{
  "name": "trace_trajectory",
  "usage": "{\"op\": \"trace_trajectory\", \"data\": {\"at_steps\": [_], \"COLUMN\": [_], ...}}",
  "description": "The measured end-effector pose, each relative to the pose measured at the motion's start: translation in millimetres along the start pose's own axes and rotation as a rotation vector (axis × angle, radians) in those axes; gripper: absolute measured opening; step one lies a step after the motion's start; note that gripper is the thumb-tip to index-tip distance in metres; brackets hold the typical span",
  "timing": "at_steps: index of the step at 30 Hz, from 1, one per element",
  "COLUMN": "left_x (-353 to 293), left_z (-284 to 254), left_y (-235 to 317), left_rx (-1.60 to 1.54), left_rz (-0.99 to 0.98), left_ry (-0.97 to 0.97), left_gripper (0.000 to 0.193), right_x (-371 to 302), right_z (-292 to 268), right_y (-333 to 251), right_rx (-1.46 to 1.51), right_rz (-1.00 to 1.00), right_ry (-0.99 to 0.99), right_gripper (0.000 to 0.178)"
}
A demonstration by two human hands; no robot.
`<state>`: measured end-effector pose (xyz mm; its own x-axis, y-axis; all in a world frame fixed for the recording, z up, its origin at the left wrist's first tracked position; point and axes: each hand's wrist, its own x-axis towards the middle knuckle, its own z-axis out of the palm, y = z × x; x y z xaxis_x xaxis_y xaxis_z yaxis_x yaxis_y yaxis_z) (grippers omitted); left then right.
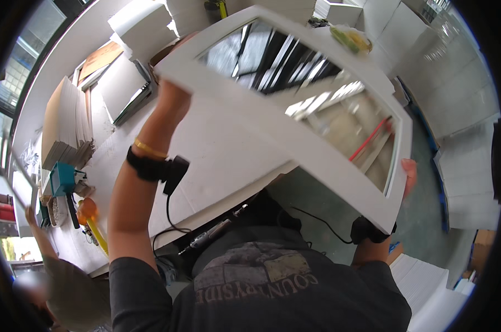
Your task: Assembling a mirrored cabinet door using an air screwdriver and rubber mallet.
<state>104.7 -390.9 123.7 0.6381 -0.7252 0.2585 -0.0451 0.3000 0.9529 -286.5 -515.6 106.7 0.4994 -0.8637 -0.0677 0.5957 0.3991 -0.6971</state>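
2 hands, left hand (174, 92) and right hand (409, 176), holding 1 white-framed rectangular mirror (303, 108) by its opposite ends.

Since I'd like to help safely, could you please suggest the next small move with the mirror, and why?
Probably swing the right end of the white-framed mirror in over the table: the left hand and right hand hold opposite ends, and that right end appears beyond the table's edge, above the floor.
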Motion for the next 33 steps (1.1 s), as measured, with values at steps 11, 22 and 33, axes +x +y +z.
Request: {"op": "trace_trajectory", "data": {"at_steps": [11, 22, 33], "left_x": [40, 38, 36], "left_z": [107, 127, 136], "left_y": [-143, -161, -152], "left_rx": [0.300, 0.375, 0.406], "left_rz": [-0.557, -0.458, -0.430], "left_ry": [-0.086, 0.032, 0.031], "left_gripper": [0.073, 0.042, 0.034], "right_x": [43, 98, 140], "right_z": [-40, -53, -48], "right_y": [-27, 17, 47], "right_rx": [-0.150, -0.105, -0.030], "right_rz": [-0.340, -0.217, -0.133], "right_ry": [0.208, 0.161, 0.063], "right_gripper": [0.052, 0.041, 0.034]}}
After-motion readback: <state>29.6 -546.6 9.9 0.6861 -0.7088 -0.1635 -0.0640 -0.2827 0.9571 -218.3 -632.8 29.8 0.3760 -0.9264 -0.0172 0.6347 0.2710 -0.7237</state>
